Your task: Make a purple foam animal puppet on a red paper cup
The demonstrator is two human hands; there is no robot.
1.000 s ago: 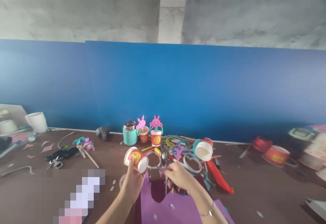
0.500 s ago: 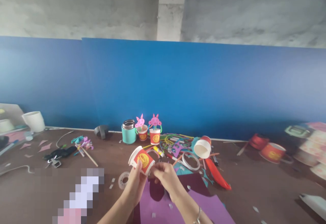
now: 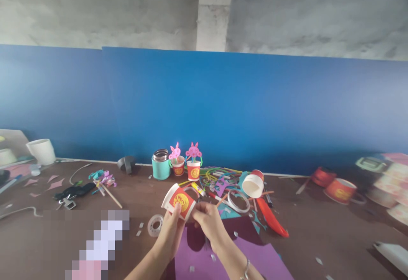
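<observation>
My left hand (image 3: 170, 232) is closed round a small red paper cup (image 3: 179, 200) with a yellow emblem, held tilted above the table. My right hand (image 3: 208, 222) is closed too, its fingers pinched against the cup's lower right side; what they hold there I cannot make out. Both hands hover over purple paper sheets (image 3: 223, 256) with cut-outs. A clear tape roll (image 3: 155, 224) lies just left of my left hand.
Behind the hands stand two red cups with pink animal figures (image 3: 194, 163) and a teal jar (image 3: 161, 165). Coloured straws (image 3: 219, 174), a white ring (image 3: 238, 200), a tipped cup (image 3: 253, 183), a red strip (image 3: 270, 217) lie right. White pot (image 3: 41, 151) far left.
My right hand moved left from the scissors area to the cup. The cup turned from lying on its side to tilted with the emblem facing me.
</observation>
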